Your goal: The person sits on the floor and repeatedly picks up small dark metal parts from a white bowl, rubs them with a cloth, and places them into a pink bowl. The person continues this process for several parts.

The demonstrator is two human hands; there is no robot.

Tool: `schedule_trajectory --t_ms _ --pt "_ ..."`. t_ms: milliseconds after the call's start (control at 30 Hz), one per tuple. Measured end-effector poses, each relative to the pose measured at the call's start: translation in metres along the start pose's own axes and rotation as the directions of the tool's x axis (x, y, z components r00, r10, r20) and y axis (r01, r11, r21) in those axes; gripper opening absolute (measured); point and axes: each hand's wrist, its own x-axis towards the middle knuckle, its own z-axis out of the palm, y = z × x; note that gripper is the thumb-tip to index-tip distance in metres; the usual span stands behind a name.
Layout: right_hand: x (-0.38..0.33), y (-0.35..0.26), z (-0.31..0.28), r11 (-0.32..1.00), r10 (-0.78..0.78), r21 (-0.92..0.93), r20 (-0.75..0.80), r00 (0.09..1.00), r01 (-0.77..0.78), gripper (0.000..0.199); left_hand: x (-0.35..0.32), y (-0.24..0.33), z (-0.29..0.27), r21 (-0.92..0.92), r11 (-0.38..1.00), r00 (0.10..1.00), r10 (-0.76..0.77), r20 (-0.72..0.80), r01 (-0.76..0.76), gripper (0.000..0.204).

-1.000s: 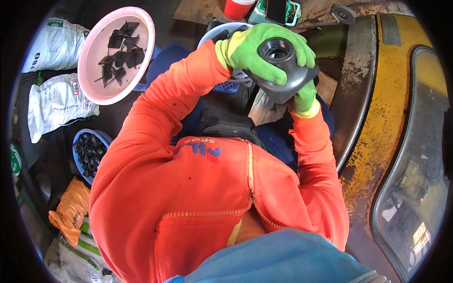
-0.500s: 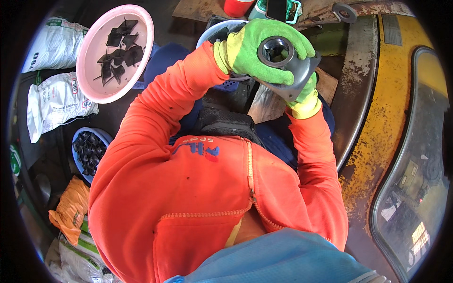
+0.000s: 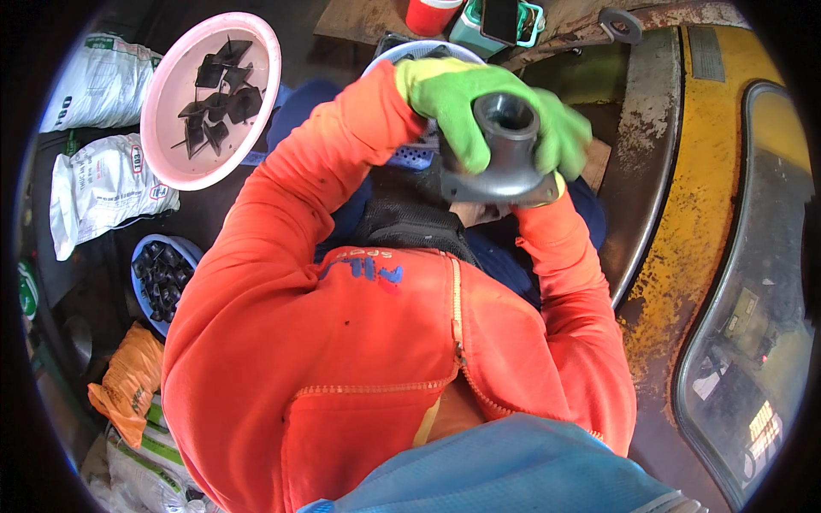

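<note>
A dark grey flanged part with a round hollow collar and a square-cornered base (image 3: 498,181) is held up in front of me, collar upward, its flange tilted toward me. My left hand (image 3: 462,98), in a green glove, is closed around the collar, thumb on the near side and fingers reaching over to the right. Those fingertips are blurred. Below the flange's right corner, only the yellow-green glove edge of my right hand (image 3: 549,195) shows. Its fingers are hidden behind the part.
A pink basin (image 3: 154,120) with several black pieces lies at upper left, beside white sacks (image 3: 107,192). A blue basin (image 3: 139,295) of black parts and an orange bag (image 3: 130,385) sit lower left. A rusty yellow machine panel (image 3: 684,231) stands close on my right.
The grey part has turned, so its flange now faces nearer me and its collar stands upward. My left hand's thumb has shifted to the left side of the collar. My right hand has become mostly hidden.
</note>
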Motion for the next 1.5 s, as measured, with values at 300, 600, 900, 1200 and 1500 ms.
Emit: schedule_trajectory --t_ms 300,600,900,1200,1500 --pt "0.028 -0.002 -0.003 0.945 0.223 0.311 -0.382 0.897 -0.103 0.040 0.012 -0.027 0.034 0.398 0.914 0.682 0.243 -0.690 0.077 0.056" --pt "0.013 -0.004 -0.029 0.991 -0.123 -0.053 -0.061 0.990 0.120 0.058 0.006 -0.002 0.031 0.245 0.969 0.862 0.118 -0.493 0.007 0.043" --pt "-0.025 -0.001 0.008 0.973 0.077 0.208 0.109 0.991 -0.098 0.047 0.003 -0.013 0.036 -0.109 0.989 0.975 0.075 -0.207 -0.099 0.047" --pt "0.022 0.023 -0.010 -0.191 0.569 0.975 0.203 0.797 -0.112 0.036 -0.010 0.020 -0.006 0.606 0.745 0.859 0.089 -0.504 0.278 0.044" --pt "0.029 0.021 -0.032 0.041 0.648 0.978 0.131 0.751 -0.206 0.028 -0.005 -0.029 0.002 -0.666 0.687 0.564 -0.439 -0.699 -0.290 0.063"
